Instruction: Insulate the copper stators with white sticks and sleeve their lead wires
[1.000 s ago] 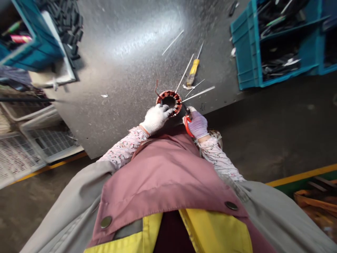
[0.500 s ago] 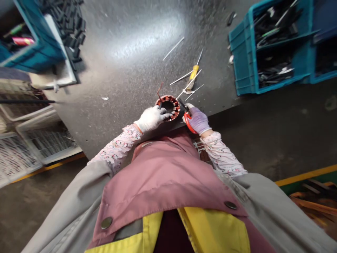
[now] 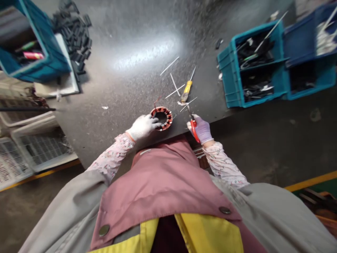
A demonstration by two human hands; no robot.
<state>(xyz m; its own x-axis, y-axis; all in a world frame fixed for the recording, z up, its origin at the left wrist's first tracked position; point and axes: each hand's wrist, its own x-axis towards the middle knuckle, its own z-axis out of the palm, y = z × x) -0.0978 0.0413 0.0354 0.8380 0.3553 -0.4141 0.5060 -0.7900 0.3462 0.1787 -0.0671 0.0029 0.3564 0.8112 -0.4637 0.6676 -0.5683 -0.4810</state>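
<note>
A round motor stator (image 3: 162, 118) with copper windings and a thin wire lead sticking up lies near the front edge of the dark worktable (image 3: 126, 73). My left hand (image 3: 142, 126), in a white glove, is closed on its near rim. My right hand (image 3: 201, 129), in a pale purple glove, grips red-handled scissors (image 3: 193, 126) a little to the right of the stator, blades pointing away from me and clear of it.
A yellow-handled screwdriver (image 3: 187, 88) and several thin white strips (image 3: 173, 82) lie just beyond the stator. Teal bins (image 3: 237, 77) of dark parts stand at the right, another teal bin (image 3: 31, 56) and a pile of black pieces (image 3: 76, 38) at the far left. White mesh crates (image 3: 31, 147) sit low on the left.
My right hand drew the scissors away from the stator to the right. The white strips near the screwdriver shifted. My view has pulled back a little.
</note>
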